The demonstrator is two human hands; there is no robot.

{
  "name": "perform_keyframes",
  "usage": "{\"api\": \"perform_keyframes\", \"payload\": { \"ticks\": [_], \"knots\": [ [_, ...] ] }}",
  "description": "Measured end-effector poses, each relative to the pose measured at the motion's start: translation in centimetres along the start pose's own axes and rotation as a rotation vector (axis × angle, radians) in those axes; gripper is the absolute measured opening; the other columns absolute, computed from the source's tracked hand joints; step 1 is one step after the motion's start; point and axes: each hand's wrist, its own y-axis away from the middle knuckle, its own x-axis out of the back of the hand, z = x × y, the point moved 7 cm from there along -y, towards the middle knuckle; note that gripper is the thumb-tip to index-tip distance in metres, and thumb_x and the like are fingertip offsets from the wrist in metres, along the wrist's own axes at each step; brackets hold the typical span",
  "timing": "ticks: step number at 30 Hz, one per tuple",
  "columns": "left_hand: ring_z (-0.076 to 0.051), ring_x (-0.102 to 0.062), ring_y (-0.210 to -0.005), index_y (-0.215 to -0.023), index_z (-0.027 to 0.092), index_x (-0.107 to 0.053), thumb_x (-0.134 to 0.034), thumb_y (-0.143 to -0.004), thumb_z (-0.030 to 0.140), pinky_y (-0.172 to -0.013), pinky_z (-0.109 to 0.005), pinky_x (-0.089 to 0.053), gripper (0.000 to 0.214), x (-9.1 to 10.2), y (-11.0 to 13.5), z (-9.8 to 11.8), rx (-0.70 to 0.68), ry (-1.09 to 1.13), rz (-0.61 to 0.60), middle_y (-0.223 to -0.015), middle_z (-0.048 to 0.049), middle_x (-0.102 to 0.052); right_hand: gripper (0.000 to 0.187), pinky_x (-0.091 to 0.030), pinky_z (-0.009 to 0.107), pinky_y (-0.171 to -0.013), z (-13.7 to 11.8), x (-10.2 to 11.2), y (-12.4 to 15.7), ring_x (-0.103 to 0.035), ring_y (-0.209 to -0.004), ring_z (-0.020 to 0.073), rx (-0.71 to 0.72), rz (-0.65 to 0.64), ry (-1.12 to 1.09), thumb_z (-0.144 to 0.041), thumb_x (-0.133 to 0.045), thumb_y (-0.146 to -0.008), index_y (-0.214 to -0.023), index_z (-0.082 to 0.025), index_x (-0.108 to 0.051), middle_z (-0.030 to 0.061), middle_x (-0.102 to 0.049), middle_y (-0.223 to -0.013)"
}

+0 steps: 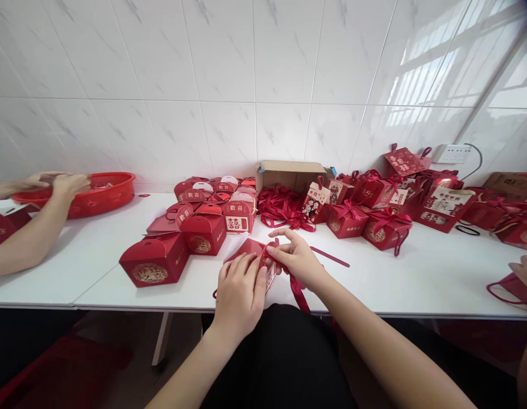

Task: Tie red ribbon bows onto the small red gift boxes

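**A:** What are the person's hands doing?

**B:** Both meet at the near edge of the white table [416, 284]. The left hand [240, 295] is curled over a small red gift box [251, 249], fingers folded down to steady it. The right hand [296, 258] pinches a red ribbon [298, 291] at the box's top between thumb and forefinger; the ribbon's tail hangs down over the table edge.

**B:** That box looks part-way through, I'd say: folded, but its bow is not tied.

**A:** How much seems finished?

**B:** To the right stands a cluster of boxes with bows [386, 224], which look finished. To the left is a group of plain closed boxes [203, 218] without ribbon, so by my reckoning a good share is left.

**A:** Any containers?

**B:** A brown cardboard carton [289, 170] lies on its side against the tiled wall, with a tangle of loose ribbons [282, 205] spilling out of its mouth. Far left, a red basin [103, 196] sits on the table; I cannot tell what is in it.

**A:** Anyone else there?

**B:** Yes. Another person's hands [58, 182] rest at the basin's rim, and a third person's hand [525, 270] shows at the far right edge.
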Motion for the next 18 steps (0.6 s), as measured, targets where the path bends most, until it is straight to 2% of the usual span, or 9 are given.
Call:
{"api": "perform_keyframes", "payload": {
  "ticks": [2,4,8,10,13,16,18],
  "knots": [
    [-0.024,-0.056,-0.112,-0.106,0.018,-0.065,-0.027,-0.094,0.031,-0.098,-0.044,-0.035,0.042,0.6,-0.9,-0.4,0.066,0.104,0.014,-0.113,-0.0090,-0.067,0.037,-0.037,0.020,-0.043,0.0,0.2,0.0,-0.052,-0.042,0.0099,-0.013,-0.005,0.027,-0.038,-0.066,-0.073,-0.099,-0.022,-0.047,-0.0033,-0.066,-0.060],
    [-0.023,-0.061,-0.103,-0.095,0.018,-0.068,-0.027,-0.095,0.032,-0.092,-0.040,-0.040,0.043,1.1,-2.0,-1.0,0.146,0.212,0.020,-0.101,-0.0078,-0.071,0.037,-0.040,0.021,-0.045,0.0,0.2,-0.1,-0.052,-0.043,0.0100,-0.023,-0.014,0.029,-0.038,-0.066,-0.073,-0.101,-0.022,-0.047,-0.0027,-0.067,-0.062],
    [-0.020,-0.065,-0.077,-0.076,0.017,-0.068,-0.037,-0.090,0.035,-0.071,-0.031,-0.047,0.039,1.5,-4.2,-1.2,0.213,0.280,-0.040,-0.075,-0.0056,-0.071,0.035,-0.043,0.023,-0.049,0.1,0.2,-0.3,-0.053,-0.045,0.0100,-0.010,-0.024,0.041,-0.035,-0.065,-0.075,-0.101,-0.021,-0.047,-0.0027,-0.067,-0.062],
    [-0.019,-0.065,-0.073,-0.078,0.018,-0.070,-0.044,-0.086,0.034,-0.066,-0.029,-0.047,0.031,1.6,-4.8,-1.1,0.229,0.275,-0.053,-0.075,-0.0040,-0.071,0.033,-0.042,0.022,-0.049,0.0,0.2,-0.4,-0.054,-0.048,0.0106,0.013,-0.005,0.068,-0.034,-0.064,-0.075,-0.100,-0.021,-0.047,-0.0028,-0.066,-0.062],
    [-0.019,-0.066,-0.075,-0.083,0.019,-0.072,-0.051,-0.081,0.030,-0.069,-0.028,-0.048,0.023,1.7,-5.4,-0.6,0.213,0.274,-0.064,-0.080,-0.0032,-0.073,0.031,-0.042,0.022,-0.050,0.0,0.2,-0.4,-0.057,-0.053,0.0126,0.023,0.005,0.078,-0.034,-0.063,-0.075,-0.099,-0.021,-0.049,-0.0036,-0.064,-0.061],
    [-0.019,-0.065,-0.072,-0.082,0.019,-0.071,-0.051,-0.081,0.030,-0.066,-0.028,-0.047,0.024,1.9,-5.9,-0.3,0.177,0.226,-0.068,-0.079,-0.0043,-0.073,0.028,-0.042,0.023,-0.051,-0.1,0.2,-0.2,-0.057,-0.054,0.0132,0.023,0.004,0.107,-0.034,-0.061,-0.076,-0.099,-0.021,-0.050,-0.0041,-0.061,-0.059],
    [-0.018,-0.063,-0.065,-0.081,0.018,-0.070,-0.050,-0.082,0.031,-0.062,-0.026,-0.046,0.024,2.4,-6.3,-0.2,0.164,0.210,-0.042,-0.076,-0.0038,-0.072,0.026,-0.042,0.025,-0.054,-0.5,0.4,-0.1,-0.054,-0.054,0.0126,0.074,0.043,0.213,-0.033,-0.059,-0.078,-0.100,-0.021,-0.053,-0.0041,-0.059,-0.060]
  ]
}}
